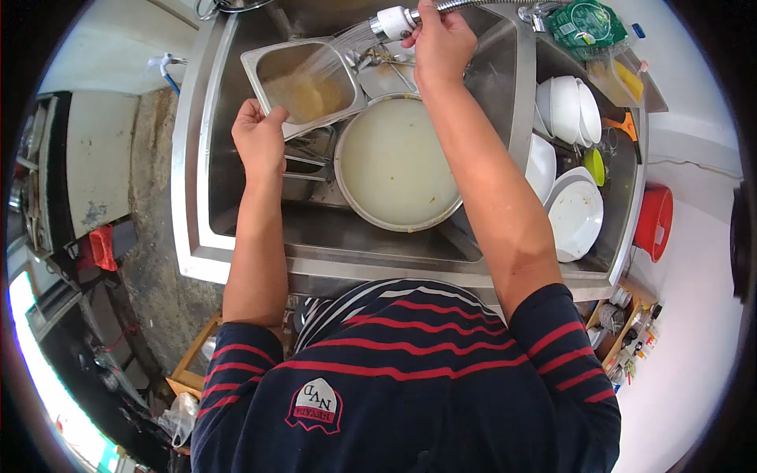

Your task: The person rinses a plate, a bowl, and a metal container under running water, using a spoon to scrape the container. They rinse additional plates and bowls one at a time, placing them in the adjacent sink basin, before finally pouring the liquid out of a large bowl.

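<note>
My left hand (260, 135) grips the near left corner of a rectangular metal pan (254, 69), its thumb over the rim. Brownish water lies in the pan, which is held over the left sink basin. In my right hand (443, 46) is a spray hose, its white spray head (392, 24) pointing left. Water streams from it into the pan. Below and to the right of the pan, a large round pot (398, 173) full of cloudy pale liquid sits in the basin. Several utensils (386, 63) lie behind the pot.
The right basin holds stacked white bowls (558, 106), white dishes (576, 217), a lime-green cup (594, 167) and an orange-handled tool (623, 126). A green bag (587, 27) sits at the back right corner. Outside the sink on the right hangs a red container (653, 221).
</note>
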`<state>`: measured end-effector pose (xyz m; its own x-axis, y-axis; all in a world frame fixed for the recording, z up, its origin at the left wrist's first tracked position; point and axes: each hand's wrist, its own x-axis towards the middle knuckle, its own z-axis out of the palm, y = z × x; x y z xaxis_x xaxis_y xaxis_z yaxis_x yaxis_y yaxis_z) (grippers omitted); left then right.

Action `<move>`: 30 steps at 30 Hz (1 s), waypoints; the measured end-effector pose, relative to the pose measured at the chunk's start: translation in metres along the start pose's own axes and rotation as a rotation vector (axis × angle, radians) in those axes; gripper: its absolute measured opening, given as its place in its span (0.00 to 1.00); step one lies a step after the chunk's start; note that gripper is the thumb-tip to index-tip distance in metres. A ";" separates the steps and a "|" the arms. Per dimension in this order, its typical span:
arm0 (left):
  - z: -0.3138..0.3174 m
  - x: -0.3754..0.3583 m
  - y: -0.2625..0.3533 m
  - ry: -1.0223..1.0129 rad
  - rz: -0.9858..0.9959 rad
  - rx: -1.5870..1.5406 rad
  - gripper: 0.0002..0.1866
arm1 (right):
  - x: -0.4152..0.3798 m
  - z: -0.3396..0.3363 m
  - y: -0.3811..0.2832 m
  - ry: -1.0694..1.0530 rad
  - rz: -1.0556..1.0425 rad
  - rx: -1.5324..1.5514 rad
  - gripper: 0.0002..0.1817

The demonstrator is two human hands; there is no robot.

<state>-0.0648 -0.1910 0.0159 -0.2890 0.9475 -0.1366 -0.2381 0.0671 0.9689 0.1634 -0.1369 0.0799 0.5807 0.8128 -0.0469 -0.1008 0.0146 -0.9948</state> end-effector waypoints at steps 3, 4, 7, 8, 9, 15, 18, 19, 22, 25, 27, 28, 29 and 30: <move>-0.003 -0.004 0.006 0.005 0.105 0.204 0.10 | 0.002 0.000 0.006 0.011 -0.007 -0.005 0.14; -0.004 -0.004 0.006 0.012 0.140 0.294 0.10 | 0.003 -0.001 0.008 0.011 -0.005 -0.005 0.14; 0.000 -0.010 0.009 0.045 0.243 0.447 0.09 | 0.002 -0.003 0.009 -0.024 0.008 0.078 0.14; 0.001 -0.011 0.010 0.073 0.313 0.509 0.09 | 0.000 -0.004 0.008 -0.032 0.026 0.077 0.14; 0.001 -0.011 0.011 0.073 0.314 0.510 0.09 | -0.001 -0.005 0.007 -0.041 0.045 0.077 0.14; 0.002 -0.012 0.016 0.181 0.529 0.651 0.05 | -0.005 -0.013 0.002 -0.058 0.114 0.155 0.13; -0.002 -0.012 0.019 0.207 0.604 0.677 0.04 | -0.005 -0.017 0.007 -0.071 0.065 0.105 0.13; -0.004 -0.011 0.019 0.222 0.643 0.681 0.04 | -0.005 -0.018 0.007 -0.071 0.065 0.105 0.13; -0.006 -0.011 0.023 0.256 0.743 0.693 0.04 | -0.003 -0.022 0.012 -0.037 0.054 -0.046 0.13; -0.006 -0.015 0.029 0.282 0.825 0.679 0.05 | 0.003 -0.023 0.023 -0.113 0.017 0.169 0.10; -0.009 -0.017 0.031 0.289 0.845 0.653 0.07 | 0.004 -0.025 0.027 -0.109 0.009 0.160 0.08; -0.012 -0.016 0.031 0.274 0.913 0.654 0.07 | 0.006 -0.027 0.033 -0.109 0.008 0.161 0.08; -0.014 -0.016 0.032 0.259 0.982 0.653 0.08 | 0.010 -0.030 0.040 -0.085 -0.036 0.070 0.08; -0.014 -0.017 0.033 0.258 0.985 0.651 0.08 | 0.012 -0.034 0.044 -0.061 -0.080 -0.021 0.08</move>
<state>-0.0807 -0.2093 0.0475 -0.2781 0.5957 0.7536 0.6784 -0.4337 0.5931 0.1932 -0.1463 0.0328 0.5357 0.8435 0.0382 -0.0384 0.0695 -0.9968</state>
